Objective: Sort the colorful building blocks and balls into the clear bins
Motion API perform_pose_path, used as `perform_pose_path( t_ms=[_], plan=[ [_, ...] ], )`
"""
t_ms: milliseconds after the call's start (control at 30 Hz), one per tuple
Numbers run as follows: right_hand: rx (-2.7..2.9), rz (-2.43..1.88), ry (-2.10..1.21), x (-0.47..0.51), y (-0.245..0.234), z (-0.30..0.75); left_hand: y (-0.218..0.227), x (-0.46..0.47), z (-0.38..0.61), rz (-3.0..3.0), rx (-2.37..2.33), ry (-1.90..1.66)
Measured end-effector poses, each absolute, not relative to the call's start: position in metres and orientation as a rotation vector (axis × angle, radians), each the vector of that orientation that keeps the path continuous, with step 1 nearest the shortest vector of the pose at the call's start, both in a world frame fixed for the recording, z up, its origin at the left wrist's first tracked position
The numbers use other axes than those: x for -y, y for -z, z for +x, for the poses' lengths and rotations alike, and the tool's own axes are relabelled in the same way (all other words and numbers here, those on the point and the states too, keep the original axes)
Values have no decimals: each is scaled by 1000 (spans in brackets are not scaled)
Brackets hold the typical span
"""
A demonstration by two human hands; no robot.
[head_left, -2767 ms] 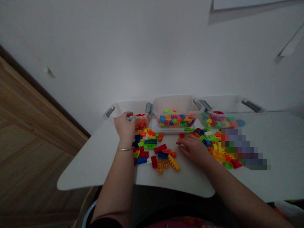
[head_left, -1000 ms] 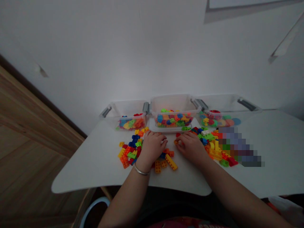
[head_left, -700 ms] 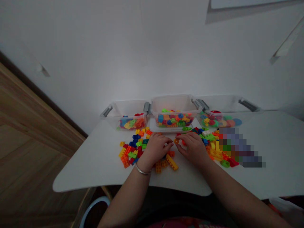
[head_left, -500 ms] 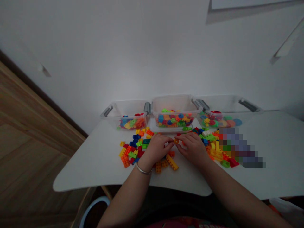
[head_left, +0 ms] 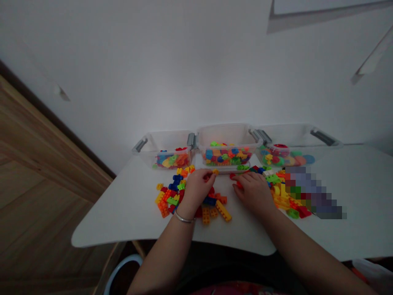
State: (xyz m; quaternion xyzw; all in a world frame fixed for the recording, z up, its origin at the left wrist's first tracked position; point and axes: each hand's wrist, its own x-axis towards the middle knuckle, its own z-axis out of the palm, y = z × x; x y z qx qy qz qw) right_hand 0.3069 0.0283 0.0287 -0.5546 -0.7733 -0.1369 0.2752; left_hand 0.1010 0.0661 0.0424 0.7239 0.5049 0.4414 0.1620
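Observation:
My left hand (head_left: pixel 199 186), a metal bangle at its wrist, pinches a small yellow-orange toy piece (head_left: pixel 215 172) between thumb and fingertips, just in front of the middle bin. My right hand (head_left: pixel 254 189) rests low over the table with thumb and fingers apart. Its index fingertip touches or nearly touches a red block (head_left: pixel 232 176), and a bit of red-orange shows under the fingers. Below my left hand lie a dark blue block (head_left: pixel 210 201), a long yellow block (head_left: pixel 223 210) and an orange block (head_left: pixel 206 215).
Three clear bins of colourful pieces stand along the wall: left bin (head_left: pixel 162 152), middle bin (head_left: pixel 229 145), right bin (head_left: pixel 294 145). Loose blocks lie in a left pile (head_left: pixel 167 198) and a right pile (head_left: pixel 281 194) on the white table (head_left: pixel 107 213). A blurred-out patch covers something at right.
My hands, together at the small orange piece before, have moved apart. The left keeps the piece and has shifted left and forward; the right has moved slightly right towards the red block.

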Motion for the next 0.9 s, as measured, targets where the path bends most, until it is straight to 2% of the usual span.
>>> perform_pose_path(
  t_ms=[400, 600, 900],
  plan=[
    [2126, -1477, 128, -34, -23, 311, -88, -90, 57, 1064, -1279, -2153],
    [2114, -1403, 108, -38, -18, 314, -92, -116, 25, 1280, -1708, -1782],
    [2120, -1394, 68, -38, -19, 314, -81, -119, 17, 1459, -1997, -1606]
  ],
)
